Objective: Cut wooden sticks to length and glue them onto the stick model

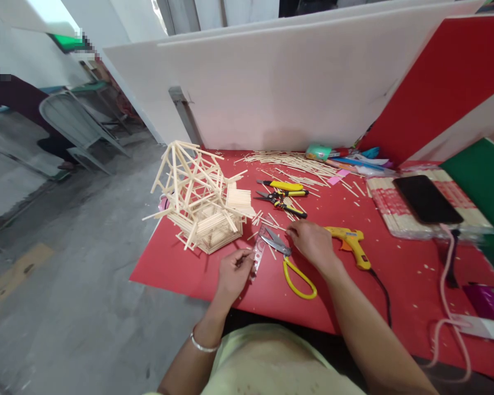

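My left hand (233, 274) is closed in a pinch at the left edge of a clear plastic ruler (258, 253), which slants away from me on the red table. To the right, my right hand (313, 242) has its fingers curled together near some short stick pieces; what they hold, if anything, is hidden. Between my hands lie scissors (298, 280) with yellow handles, blades apart, one tip over the ruler. Beyond my left hand stands a framework of thin wooden sticks (201, 203). A yellow glue gun (351, 243) rests just right of my right hand.
Yellow-handled cutters (286, 203) and a yellow utility knife (286, 186) lie ahead. Loose sticks (288, 161) spread along the white board (271, 93). Rightward, a phone (428, 198) sits on packaged sticks (385, 206). A person (20, 104) is beside a chair (72, 118) at left.
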`<state>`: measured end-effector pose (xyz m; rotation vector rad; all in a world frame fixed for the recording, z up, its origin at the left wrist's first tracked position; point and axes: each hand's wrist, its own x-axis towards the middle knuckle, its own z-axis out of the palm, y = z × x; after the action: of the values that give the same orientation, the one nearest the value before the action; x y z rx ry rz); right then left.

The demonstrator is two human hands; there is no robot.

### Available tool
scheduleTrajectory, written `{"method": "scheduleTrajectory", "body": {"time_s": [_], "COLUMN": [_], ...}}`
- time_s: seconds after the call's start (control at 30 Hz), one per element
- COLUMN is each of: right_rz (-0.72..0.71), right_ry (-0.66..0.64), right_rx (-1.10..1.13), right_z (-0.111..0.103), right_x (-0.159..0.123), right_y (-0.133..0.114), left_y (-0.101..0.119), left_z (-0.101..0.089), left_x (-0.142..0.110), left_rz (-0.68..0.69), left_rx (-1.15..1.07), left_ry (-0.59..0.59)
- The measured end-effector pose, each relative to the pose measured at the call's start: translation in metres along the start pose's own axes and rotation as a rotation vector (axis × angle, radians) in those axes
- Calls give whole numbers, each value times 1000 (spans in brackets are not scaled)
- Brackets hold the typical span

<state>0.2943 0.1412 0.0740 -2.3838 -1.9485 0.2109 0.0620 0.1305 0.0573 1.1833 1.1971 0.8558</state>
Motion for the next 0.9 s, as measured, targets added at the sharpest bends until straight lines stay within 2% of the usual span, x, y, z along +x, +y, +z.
{"method": "scheduleTrajectory", "body": {"time_s": [0.57,0.9], "right_rz": [1,-28], "right_ry": [-46,-112], "right_rx": [-52,-55], "right_z": [2,6], "right_x": [16,27], "right_y": [-9,-18], "left_y": [-7,-4], "left_z": [-4,-4], "left_x": [1,-1], "left_rz": [-29,-27], "left_rx": [-27,-35], "left_ry": [-17,-20]}}
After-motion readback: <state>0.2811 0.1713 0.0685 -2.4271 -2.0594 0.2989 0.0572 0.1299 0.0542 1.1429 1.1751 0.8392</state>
